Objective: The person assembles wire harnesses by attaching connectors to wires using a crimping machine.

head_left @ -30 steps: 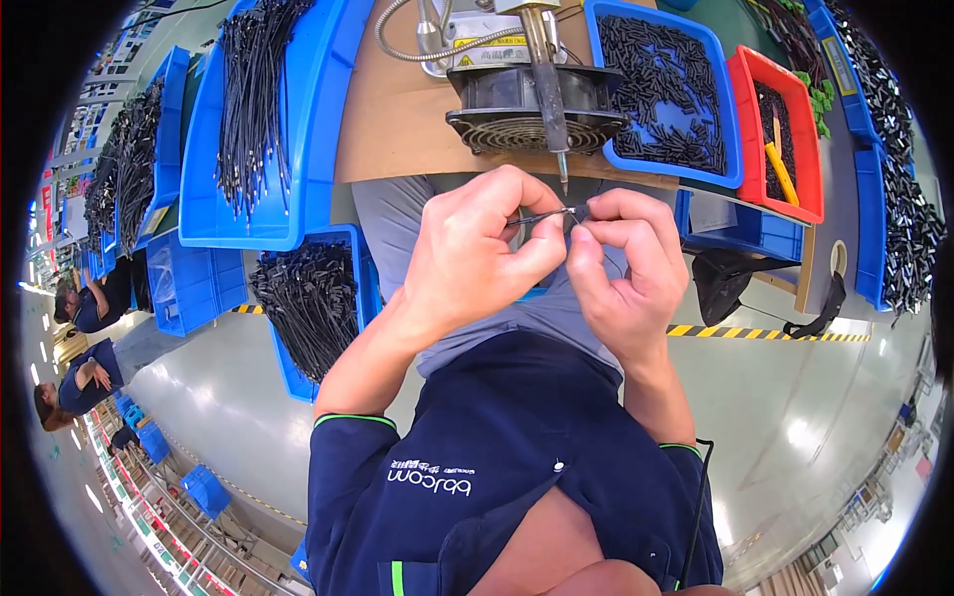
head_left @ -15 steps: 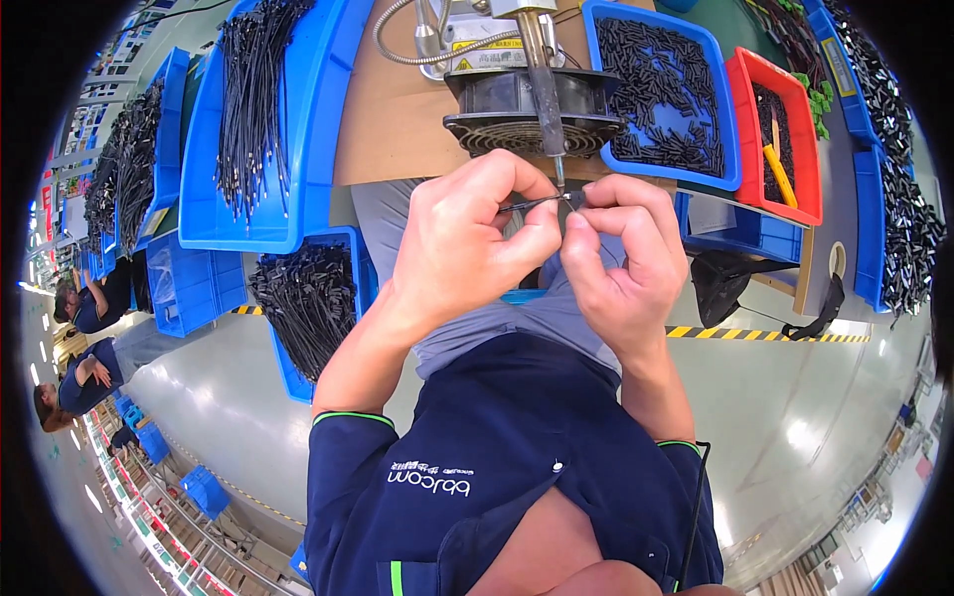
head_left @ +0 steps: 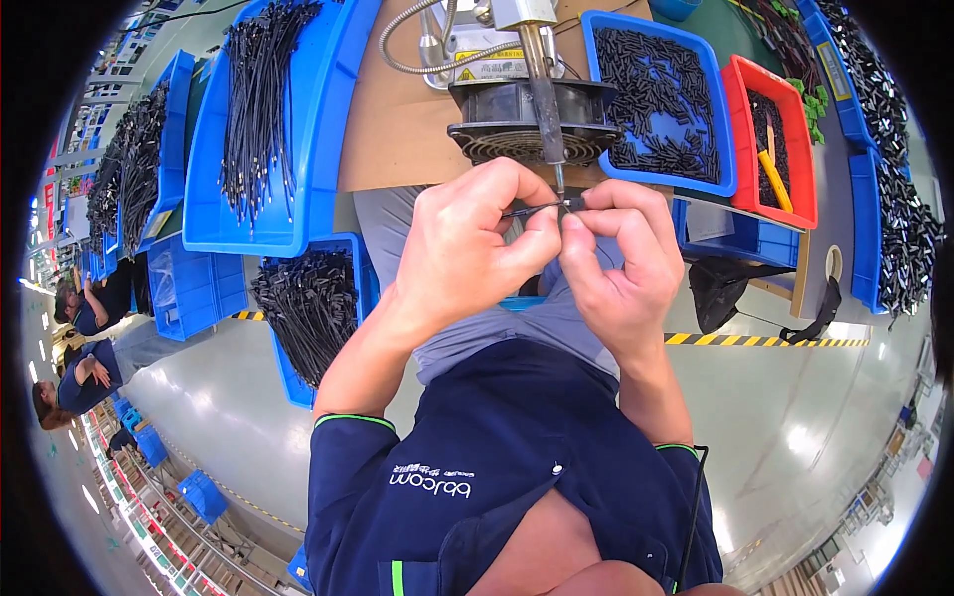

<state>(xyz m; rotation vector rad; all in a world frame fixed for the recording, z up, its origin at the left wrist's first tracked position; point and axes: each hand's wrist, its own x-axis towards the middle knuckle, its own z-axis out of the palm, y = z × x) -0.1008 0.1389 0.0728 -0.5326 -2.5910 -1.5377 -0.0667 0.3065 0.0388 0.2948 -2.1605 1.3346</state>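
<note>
My left hand (head_left: 465, 243) pinches a thin black cable (head_left: 524, 211) between thumb and forefinger. A small black connector piece (head_left: 575, 205) sits between the thumb and forefinger of my right hand (head_left: 631, 263). Cable end and connector piece meet in the gap between my hands. Right above that spot, a soldering iron (head_left: 546, 104) points down from its mount, its tip at or touching the joint; contact is too small to make out. A black fan (head_left: 487, 103) stands behind the iron.
Left on the bench is a blue bin (head_left: 313, 129) of black cables; a lower blue bin (head_left: 364, 273) holds more. At right stand a blue tray (head_left: 728, 119) of black sleeves and a red bin (head_left: 809, 139) with a yellow-handled tool (head_left: 775, 181). Two people sit far left.
Both hands stay at the iron's tip. The black connector piece has shifted slightly and shows more between my right fingers. The view has moved a little.
</note>
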